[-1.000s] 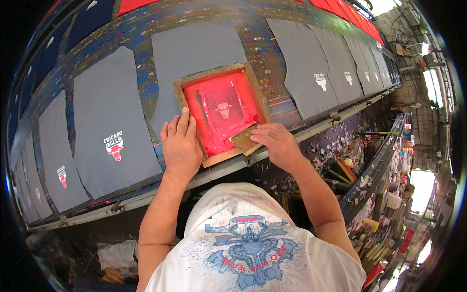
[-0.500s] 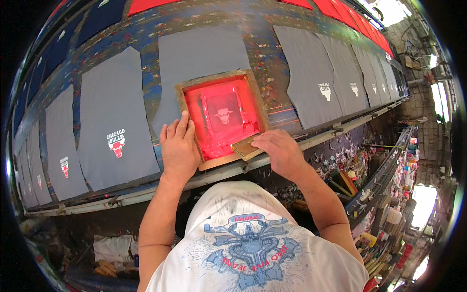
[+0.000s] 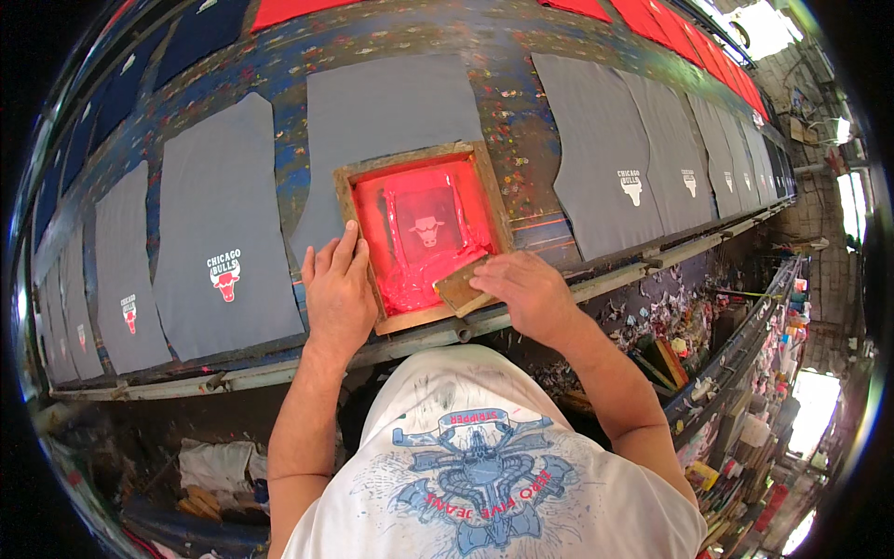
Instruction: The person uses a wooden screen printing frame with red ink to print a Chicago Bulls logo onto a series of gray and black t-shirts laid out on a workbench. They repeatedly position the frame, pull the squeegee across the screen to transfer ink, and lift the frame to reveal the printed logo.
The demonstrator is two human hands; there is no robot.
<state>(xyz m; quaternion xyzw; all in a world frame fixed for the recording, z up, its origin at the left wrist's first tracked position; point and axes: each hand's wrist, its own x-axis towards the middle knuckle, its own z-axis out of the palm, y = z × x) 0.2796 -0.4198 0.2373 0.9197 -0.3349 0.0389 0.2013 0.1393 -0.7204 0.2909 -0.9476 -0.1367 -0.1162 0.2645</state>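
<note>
A wooden screen-printing frame (image 3: 489,186) with red ink over its mesh lies on a grey fabric piece (image 3: 391,102). A bull's-head stencil shows in the middle of the mesh. My left hand (image 3: 337,293) rests against the frame's left side, fingers stretched out and spread. In my right hand (image 3: 526,291) is a wooden squeegee (image 3: 454,291), gripped by its top edge and tilted over the frame's near right corner. Thick red ink lies along the near side of the mesh. The squeegee's blade side is mostly hidden.
The long, ink-spotted table (image 3: 391,37) has a metal rail (image 3: 251,373) along its near edge. Printed grey pieces lie left (image 3: 223,186) and right (image 3: 605,158). Navy and red fabrics (image 3: 684,47) lie along the far side. A cluttered shelf (image 3: 745,391) stands at right.
The squeegee has tilted and shifted slightly left and nearer in my right hand. My left hand stays at the frame's side. The view has shifted slightly.
</note>
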